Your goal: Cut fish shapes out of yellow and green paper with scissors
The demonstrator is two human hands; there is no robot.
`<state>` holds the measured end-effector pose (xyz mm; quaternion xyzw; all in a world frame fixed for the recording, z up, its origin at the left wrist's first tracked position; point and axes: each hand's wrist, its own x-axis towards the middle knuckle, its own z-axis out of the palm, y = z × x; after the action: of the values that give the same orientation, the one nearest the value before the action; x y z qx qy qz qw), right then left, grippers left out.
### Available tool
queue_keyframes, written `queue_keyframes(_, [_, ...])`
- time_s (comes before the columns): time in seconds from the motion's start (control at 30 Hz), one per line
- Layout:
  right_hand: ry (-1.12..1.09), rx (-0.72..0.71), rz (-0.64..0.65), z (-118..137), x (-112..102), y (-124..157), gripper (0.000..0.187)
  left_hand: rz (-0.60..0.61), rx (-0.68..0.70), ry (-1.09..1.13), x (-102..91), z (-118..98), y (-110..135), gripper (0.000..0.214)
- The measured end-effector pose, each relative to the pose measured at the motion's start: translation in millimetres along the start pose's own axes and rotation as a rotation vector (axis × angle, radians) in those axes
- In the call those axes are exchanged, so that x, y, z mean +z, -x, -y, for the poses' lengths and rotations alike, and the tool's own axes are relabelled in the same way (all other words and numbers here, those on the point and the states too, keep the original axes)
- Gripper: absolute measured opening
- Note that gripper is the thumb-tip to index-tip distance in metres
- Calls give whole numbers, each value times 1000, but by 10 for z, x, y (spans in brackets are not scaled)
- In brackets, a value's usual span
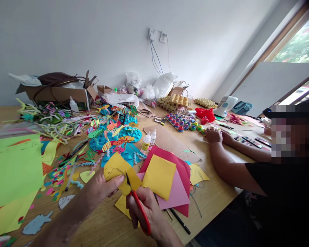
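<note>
My left hand (106, 185) pinches a piece of yellow paper (118, 164) with a fish drawn on it in dark line. Red-handled scissors (141, 212) are gripped in my right hand (151, 209), fingers wrapped at the handles. Their blades cross the paper's right part, beside the drawn outline. Below lies another yellow paper piece (123, 206), partly hidden by my hands. Right of my hands, a yellow sheet (159, 175) rests on pink paper (176, 193) and red paper (181, 168). Cut fish shapes (37, 223) lie to the left.
Decorated paper fish on blue bases (131, 134) stand ahead, near two glue bottles (146, 141). Green sheets (15, 171) cover the left side. At right a co-worker's hands (213, 134) touch painted egg-carton pieces (180, 123). A black pen (180, 221) lies by the front edge.
</note>
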<state>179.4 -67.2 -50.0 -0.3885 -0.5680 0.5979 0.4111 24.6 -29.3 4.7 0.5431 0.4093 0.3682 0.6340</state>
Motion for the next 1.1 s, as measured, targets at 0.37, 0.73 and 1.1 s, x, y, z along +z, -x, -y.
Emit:
queue_keyframes(0.37, [37,-12,27,134,-20,0,55,35,27,-28,-103,-6,-13,16])
queue_keyframes(0.73, [-5,-39,80,90,-50,7,54,41,-3,32,-72,-9,-2,17])
queue_keyframes(1.1, [51,13,69,138,-60,30,41,104,-55,79,-103,-62,24,10])
